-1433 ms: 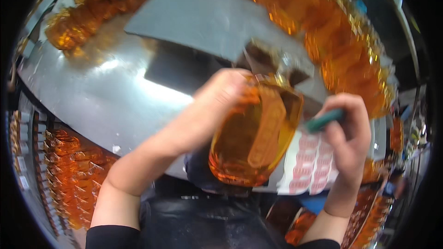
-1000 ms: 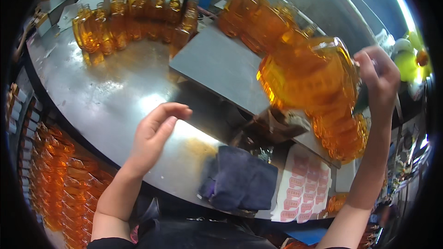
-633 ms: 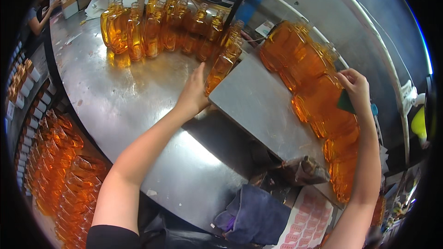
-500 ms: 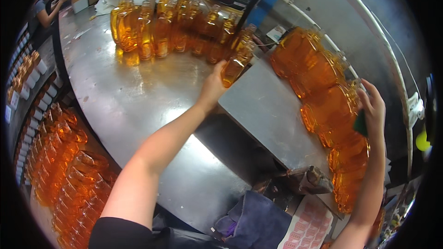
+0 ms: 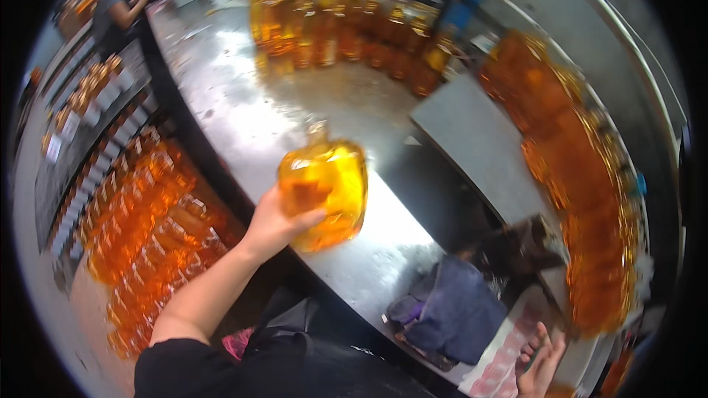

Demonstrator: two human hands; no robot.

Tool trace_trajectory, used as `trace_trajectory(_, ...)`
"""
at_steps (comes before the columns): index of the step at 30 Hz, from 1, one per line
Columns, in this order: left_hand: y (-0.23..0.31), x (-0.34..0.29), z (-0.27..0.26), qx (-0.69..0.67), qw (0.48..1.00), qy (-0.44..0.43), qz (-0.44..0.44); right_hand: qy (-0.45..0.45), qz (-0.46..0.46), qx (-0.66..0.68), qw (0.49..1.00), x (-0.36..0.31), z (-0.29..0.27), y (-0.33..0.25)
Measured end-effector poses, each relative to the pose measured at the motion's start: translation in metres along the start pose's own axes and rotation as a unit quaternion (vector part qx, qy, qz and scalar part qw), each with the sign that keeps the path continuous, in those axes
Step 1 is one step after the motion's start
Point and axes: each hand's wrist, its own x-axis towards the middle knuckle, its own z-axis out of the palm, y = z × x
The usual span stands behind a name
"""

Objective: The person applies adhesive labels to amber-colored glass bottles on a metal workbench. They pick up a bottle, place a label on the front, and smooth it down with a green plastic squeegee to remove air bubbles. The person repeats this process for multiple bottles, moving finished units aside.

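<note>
My left hand [image 5: 276, 225] grips a flat, broad glass bottle [image 5: 328, 188] of amber liquid by its lower side. The bottle is raised over the steel table's near edge, neck up, its face turned toward me. My right hand [image 5: 542, 361] is low at the right, over a sheet of pink printed labels [image 5: 495, 372]. Its fingers are curled, and a trace of a green flat piece shows in the palm; most of it is hidden. Several amber bottles [image 5: 346, 29] stand in a curved row at the table's far side.
A second row of amber bottles [image 5: 582, 177] lines the right side by a raised metal plate [image 5: 472, 144]. Dark blue cloth [image 5: 457, 309] lies near me. More bottles [image 5: 158, 228] stand low at the left, below white gold-capped ones [image 5: 92, 96]. A co-worker [image 5: 118, 7] is far left.
My left hand has taken the bottle from the far row's right end and brought it nearer and leftward. My right hand has dropped from the right-hand row to the label sheet.
</note>
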Motion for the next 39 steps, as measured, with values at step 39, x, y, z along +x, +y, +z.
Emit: trace_trajectory(39, 0.011, -0.024, 0.217, 0.236, 0.872, -0.371, 0.216, -0.048, -0.488, -0.375, 0.787, -0.025, 0.038, -0.043)
